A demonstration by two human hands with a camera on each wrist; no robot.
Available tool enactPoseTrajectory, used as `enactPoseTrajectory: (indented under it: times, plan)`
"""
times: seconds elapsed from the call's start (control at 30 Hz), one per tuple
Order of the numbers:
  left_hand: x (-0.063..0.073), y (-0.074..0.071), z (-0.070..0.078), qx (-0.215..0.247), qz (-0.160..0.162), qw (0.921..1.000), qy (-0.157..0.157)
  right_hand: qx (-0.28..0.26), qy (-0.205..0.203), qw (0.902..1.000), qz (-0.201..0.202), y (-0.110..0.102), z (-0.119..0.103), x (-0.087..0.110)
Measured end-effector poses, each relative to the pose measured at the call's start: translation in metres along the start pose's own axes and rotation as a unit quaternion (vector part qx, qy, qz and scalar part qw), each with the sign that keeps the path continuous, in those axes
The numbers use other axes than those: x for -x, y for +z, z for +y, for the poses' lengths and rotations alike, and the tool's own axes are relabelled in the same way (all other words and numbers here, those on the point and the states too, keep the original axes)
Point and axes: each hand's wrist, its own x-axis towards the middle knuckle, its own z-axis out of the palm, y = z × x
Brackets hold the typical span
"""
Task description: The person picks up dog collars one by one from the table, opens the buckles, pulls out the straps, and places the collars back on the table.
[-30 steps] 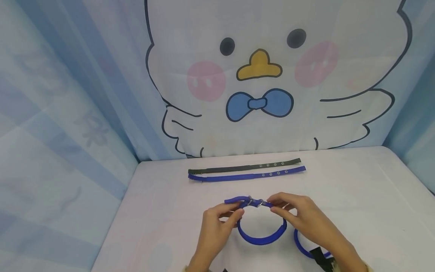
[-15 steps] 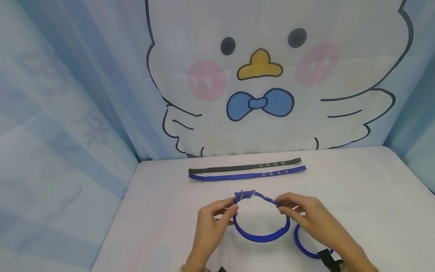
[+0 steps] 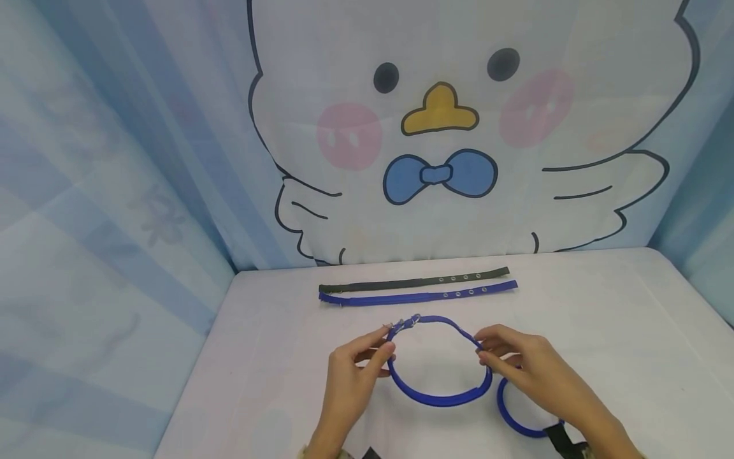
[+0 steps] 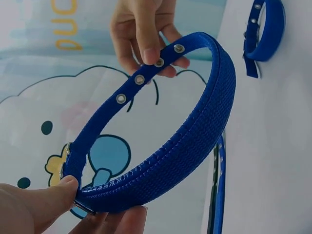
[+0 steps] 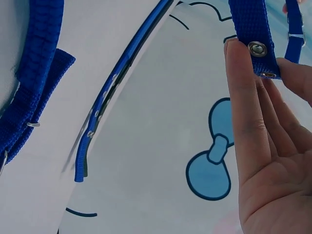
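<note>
Both hands hold a blue collar [image 3: 441,400] as a wide loop above the table in the head view. At its buckle end, the left hand [image 3: 354,376] pinches it between thumb and fingers. The right hand [image 3: 530,366] pinches the strap part with the metal-rimmed holes on the other side. In the left wrist view the collar [image 4: 170,161] shows a broad padded band and a narrower strap with several eyelets. The right wrist view shows the right hand's fingers [image 5: 248,112] and thumb on the strap [image 5: 251,24] beside an eyelet.
A second blue collar [image 3: 507,414], fastened in a loop, lies on the table [image 3: 258,382] below the right forearm. Towards the back, a dark green collar [image 3: 390,285] and a blue collar [image 3: 390,299] lie straight, side by side. A printed curtain [image 3: 436,229] hangs behind.
The hands have moved apart, and the held collar's loop has grown wider. The strap's free end, which stuck out past the buckle on the left, has drawn in through the buckle.
</note>
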Motion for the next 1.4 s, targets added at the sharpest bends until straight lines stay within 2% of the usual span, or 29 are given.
enactPoseTrajectory:
  times: [0.37,0.73,0.93,1.07,1.2,1.4]
  plan:
    - [-0.002,-0.004,-0.001,-0.004,0.015,0.9999,0.004,0.014,0.022,0.9992,0.03,0.0,0.002,0.001]
    - [-0.002,-0.004,0.004,0.001,0.026,0.9995,0.016,0.043,0.002,0.9974,0.058,-0.002,0.007,0.003]
    - [-0.001,-0.003,0.005,-0.017,0.034,0.9991,0.016,0.056,0.027,0.9956,0.071,-0.003,0.007,0.003]
    - [0.0,-0.003,0.005,-0.019,0.039,0.9988,0.023,0.076,0.032,0.9921,0.094,-0.003,0.001,0.003]
    - [0.0,-0.002,0.007,-0.015,0.043,0.9985,0.031,0.087,0.016,0.989,0.118,-0.001,-0.01,0.001]
    - [0.0,0.0,0.009,-0.006,0.042,0.9989,0.02,0.077,0.005,0.9907,0.112,0.008,-0.029,-0.004]
